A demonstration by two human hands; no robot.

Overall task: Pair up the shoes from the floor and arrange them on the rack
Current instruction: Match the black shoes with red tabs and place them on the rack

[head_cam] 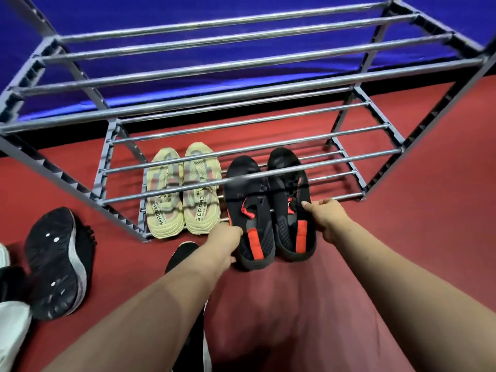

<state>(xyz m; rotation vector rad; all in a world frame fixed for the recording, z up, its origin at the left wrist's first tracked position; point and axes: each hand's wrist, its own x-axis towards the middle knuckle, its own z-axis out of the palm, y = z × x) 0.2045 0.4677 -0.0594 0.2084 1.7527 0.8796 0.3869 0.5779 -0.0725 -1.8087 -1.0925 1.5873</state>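
- Left hand (pixel 225 242) grips the heel side of the left black-and-red shoe (pixel 249 210).
- Right hand (pixel 326 218) pinches the collar of the right black-and-red shoe (pixel 292 202).
- Both shoes lie on the rack's (pixel 67 185) bottom tier, toes toward 12 o'clock.
- Yellow pair (pixel 166 194) sits at their 9 o'clock on the same tier.

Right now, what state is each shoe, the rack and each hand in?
Rack: upright, shoes on its bottom tier only.
Yellow pair: side by side on the bottom tier.
Black-and-red pair: toes in on the bottom tier, held.
Left hand: grips the left shoe's heel.
Right hand: pinches the right shoe's collar.
Black shoe: on the floor, sole showing.
White shoe: on the floor, partly cropped.
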